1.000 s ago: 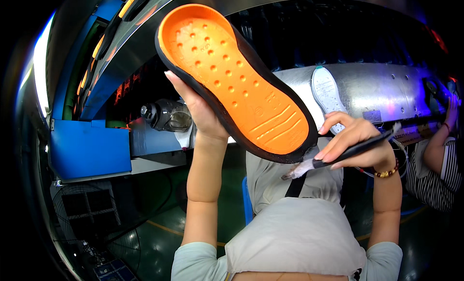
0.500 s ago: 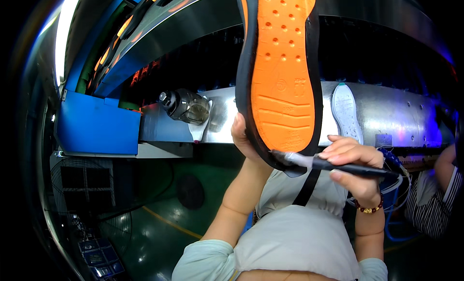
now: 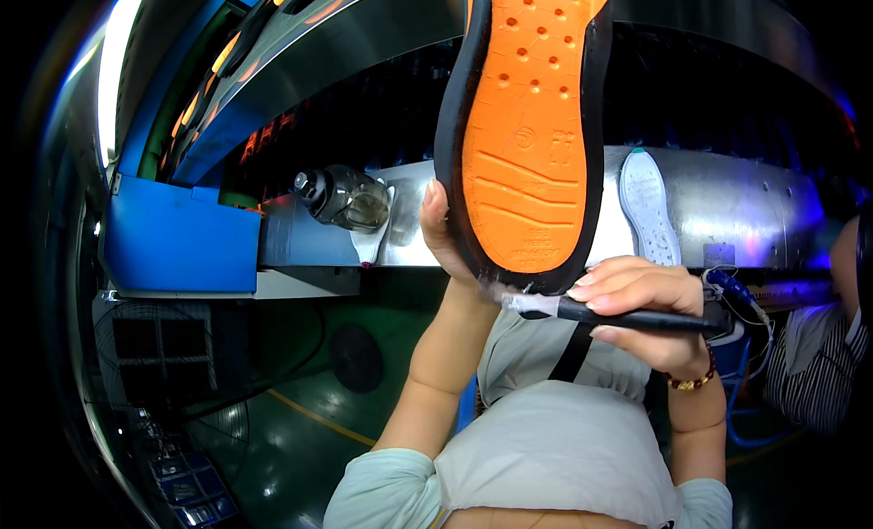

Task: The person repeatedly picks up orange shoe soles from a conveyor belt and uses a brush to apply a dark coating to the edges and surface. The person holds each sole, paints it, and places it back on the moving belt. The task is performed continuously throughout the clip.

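Observation:
A large shoe sole [image 3: 523, 179], orange inside with a raised black rim, is held up in front of me, its heel end toward me and its far end cut off by the top of the picture. My left hand [image 3: 446, 234] grips its left edge near the heel, thumb showing, other fingers hidden behind. Between the fingers and thumb of my right hand [image 3: 641, 311] is a brush with a black handle [image 3: 627, 318]. Its pale, blurred bristles touch the black rim at the heel's lower left.
On the metal ledge [image 3: 746, 206] behind lie a pale shoe-shaped piece [image 3: 647, 206] and, leftward, a dark clear bottle [image 3: 346, 199]. A blue machine box [image 3: 186, 243] stands left. Farther left is a fan [image 3: 164, 356]. Someone in striped clothing [image 3: 809, 374] is at the right edge.
The brush has slid left and slightly down, from the inner heel edge to the rim's outer lower left. The sole has tilted a little and its heel has risen slightly.

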`<state>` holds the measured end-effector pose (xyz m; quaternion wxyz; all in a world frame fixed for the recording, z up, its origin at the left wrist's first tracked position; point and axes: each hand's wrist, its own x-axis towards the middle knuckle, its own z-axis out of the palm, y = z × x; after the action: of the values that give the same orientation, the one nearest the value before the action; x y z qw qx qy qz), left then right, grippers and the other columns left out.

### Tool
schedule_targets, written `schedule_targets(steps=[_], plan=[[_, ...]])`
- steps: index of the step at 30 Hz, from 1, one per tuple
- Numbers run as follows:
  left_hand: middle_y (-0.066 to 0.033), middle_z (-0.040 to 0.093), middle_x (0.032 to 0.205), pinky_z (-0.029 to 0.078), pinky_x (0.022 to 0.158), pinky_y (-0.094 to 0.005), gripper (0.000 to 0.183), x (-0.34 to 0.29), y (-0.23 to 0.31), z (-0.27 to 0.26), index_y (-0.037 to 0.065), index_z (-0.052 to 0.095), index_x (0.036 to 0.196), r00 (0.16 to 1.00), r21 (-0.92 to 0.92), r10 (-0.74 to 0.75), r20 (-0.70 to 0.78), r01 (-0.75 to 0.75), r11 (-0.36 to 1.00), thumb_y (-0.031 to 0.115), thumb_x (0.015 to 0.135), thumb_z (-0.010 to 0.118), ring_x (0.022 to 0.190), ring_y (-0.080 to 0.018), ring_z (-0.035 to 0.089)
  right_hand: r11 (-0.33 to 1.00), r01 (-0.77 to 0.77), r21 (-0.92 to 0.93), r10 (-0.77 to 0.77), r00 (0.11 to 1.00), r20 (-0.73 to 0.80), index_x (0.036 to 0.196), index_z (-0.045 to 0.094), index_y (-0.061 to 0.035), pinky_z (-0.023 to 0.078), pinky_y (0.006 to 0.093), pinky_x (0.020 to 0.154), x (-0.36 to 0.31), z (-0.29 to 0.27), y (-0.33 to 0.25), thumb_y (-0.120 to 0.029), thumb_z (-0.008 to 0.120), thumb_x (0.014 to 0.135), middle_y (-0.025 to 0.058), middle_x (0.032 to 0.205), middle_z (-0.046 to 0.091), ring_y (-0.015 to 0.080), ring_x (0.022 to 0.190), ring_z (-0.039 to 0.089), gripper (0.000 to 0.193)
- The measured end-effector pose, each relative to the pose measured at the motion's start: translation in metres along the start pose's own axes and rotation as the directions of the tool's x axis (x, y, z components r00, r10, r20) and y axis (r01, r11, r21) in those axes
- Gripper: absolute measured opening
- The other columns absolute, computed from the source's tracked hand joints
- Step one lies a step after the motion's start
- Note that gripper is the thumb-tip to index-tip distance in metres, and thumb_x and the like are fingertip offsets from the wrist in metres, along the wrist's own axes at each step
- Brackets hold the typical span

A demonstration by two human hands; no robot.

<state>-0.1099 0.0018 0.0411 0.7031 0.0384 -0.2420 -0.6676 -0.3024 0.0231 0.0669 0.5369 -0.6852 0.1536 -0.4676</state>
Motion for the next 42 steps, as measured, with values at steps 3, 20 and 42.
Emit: schedule_targets(steps=[3, 20, 42], plan=[[-0.0137, 0.049, 0.115, 0.037, 0.09, -0.0375, 0.059, -0.006, -0.009, 0.006, 0.002, 0.043, 0.117, 0.997, 0.151, 0.011, -0.07, 0.0, 0.989, 0.048, 0.08, 0.039, 0.106, -0.0243, 0.047, 0.955, -0.038, 0.294, 0.097, 0.977, -0.19, 0.085, 0.06, 0.0008, 0.047, 0.0339, 0.08, -0.003, -0.006, 0.01, 0.008, 0.06, 0.068, 0.0182, 0.089, 0.061, 0.0249, 0.087, 0.059, 0.019], [-0.0135, 0.058, 0.092, 0.045, 0.076, -0.0308, 0.028, 0.006, 0.005, 0.011, 0.002, 0.052, 0.085, 0.999, 0.027, 0.041, 0.018, -0.042, 0.999, 0.026, 0.078, 0.04, 0.081, -0.0208, 0.057, 0.981, -0.181, 0.066, 0.185, 0.98, -0.067, 0.08, 0.064, -0.0003, 0.048, 0.0283, 0.075, 0.019, -0.013, -0.003, 0.004, 0.065, 0.065, 0.0141, 0.082, 0.063, 0.0209, 0.082, 0.061, 0.016], [-0.0168, 0.059, 0.089, 0.05, 0.066, -0.0273, 0.035, 0.012, 0.013, 0.019, -0.006, 0.052, 0.1, 0.606, 0.151, -0.678, -0.415, 0.781, 0.606, 0.023, 0.081, 0.049, 0.072, -0.0194, 0.059, 0.977, -0.077, -0.197, 0.173, 0.83, 0.53, 0.079, 0.063, 0.0008, 0.051, 0.0304, 0.071, 0.03, -0.054, -0.012, 0.0, 0.066, 0.066, 0.0134, 0.082, 0.064, 0.0247, 0.081, 0.063, 0.013]])
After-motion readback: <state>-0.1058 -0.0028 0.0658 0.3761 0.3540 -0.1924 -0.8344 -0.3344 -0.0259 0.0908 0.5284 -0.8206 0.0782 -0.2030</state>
